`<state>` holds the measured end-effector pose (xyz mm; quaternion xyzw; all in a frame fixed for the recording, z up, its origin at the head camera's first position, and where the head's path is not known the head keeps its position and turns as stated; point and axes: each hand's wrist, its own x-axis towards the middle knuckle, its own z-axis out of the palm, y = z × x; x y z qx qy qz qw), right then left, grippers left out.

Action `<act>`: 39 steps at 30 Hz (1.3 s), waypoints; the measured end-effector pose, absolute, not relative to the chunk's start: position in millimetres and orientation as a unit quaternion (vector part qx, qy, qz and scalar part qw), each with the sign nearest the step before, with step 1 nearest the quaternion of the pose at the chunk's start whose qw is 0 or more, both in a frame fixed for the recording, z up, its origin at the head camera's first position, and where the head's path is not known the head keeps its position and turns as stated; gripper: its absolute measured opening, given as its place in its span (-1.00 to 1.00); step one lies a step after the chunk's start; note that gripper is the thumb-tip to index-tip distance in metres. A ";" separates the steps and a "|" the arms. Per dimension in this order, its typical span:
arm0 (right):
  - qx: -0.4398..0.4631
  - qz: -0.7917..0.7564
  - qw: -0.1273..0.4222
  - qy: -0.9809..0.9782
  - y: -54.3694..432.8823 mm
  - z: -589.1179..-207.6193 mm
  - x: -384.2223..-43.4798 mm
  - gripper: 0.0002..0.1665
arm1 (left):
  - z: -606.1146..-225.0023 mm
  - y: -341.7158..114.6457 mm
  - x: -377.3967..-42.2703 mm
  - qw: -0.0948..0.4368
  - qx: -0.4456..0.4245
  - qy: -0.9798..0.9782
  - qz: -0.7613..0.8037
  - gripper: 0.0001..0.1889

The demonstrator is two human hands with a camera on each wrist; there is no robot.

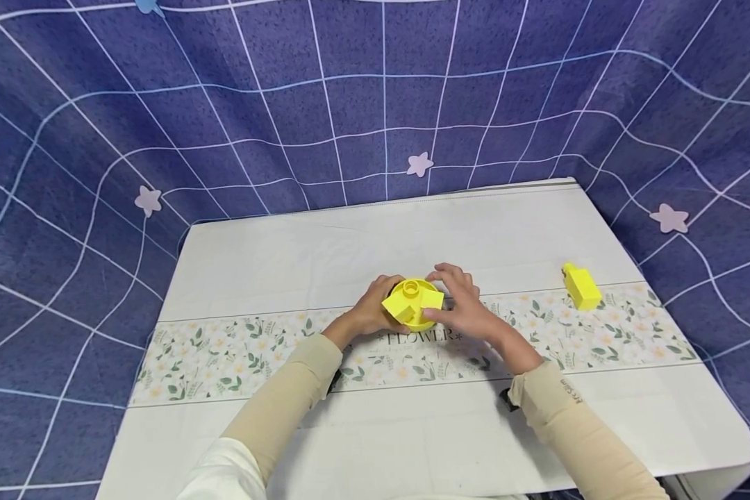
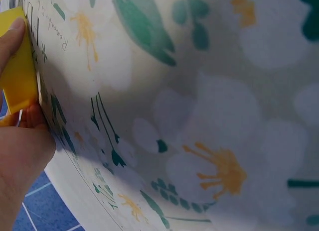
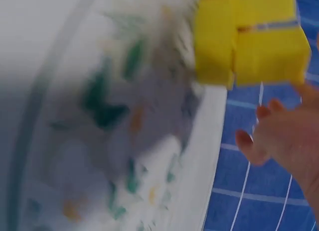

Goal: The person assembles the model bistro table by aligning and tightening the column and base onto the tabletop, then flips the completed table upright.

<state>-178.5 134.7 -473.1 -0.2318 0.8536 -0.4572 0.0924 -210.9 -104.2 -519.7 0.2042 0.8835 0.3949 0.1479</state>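
A: "Which support surface do we have?"

B: "We have a table point(image 1: 412, 430) fitted with a white cover point(image 1: 325, 239). A floral band point(image 1: 225, 347) crosses the cover from left to right."

A: "Which marking do we read?"

B: "We read the lettering "FLOWER" point(image 1: 421, 336) near the band's middle."

A: "Which component do we find resting on the surface?"

B: "We find a yellow block point(image 1: 583, 289) at the right, straddling the band's far border, its narrow end point(image 1: 568, 268) directed toward the table's far edge."
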 end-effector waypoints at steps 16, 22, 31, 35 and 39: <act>-0.172 -0.462 0.050 0.868 118.4 -475.4 -188.2 -0.51 | -516.7 -102.4 -210.1 0.145 0.212 0.883 0.393 0.05; -0.164 -0.448 0.047 0.877 116.3 -476.0 -187.9 -0.40 | -515.8 -103.2 -210.2 0.146 0.211 0.882 0.395 0.04; -0.197 -0.485 0.075 0.849 127.6 -471.5 -194.6 -0.47 | -518.7 -105.1 -211.2 0.143 0.221 0.876 0.403 0.02; -0.155 -0.505 0.063 0.847 125.5 -475.4 -193.8 -0.52 | -518.1 -104.7 -210.6 0.147 0.214 0.878 0.402 0.01; -0.112 -0.523 0.028 0.844 120.3 -479.7 -190.3 -0.59 | -516.8 -104.7 -209.6 0.151 0.206 0.881 0.398 0.00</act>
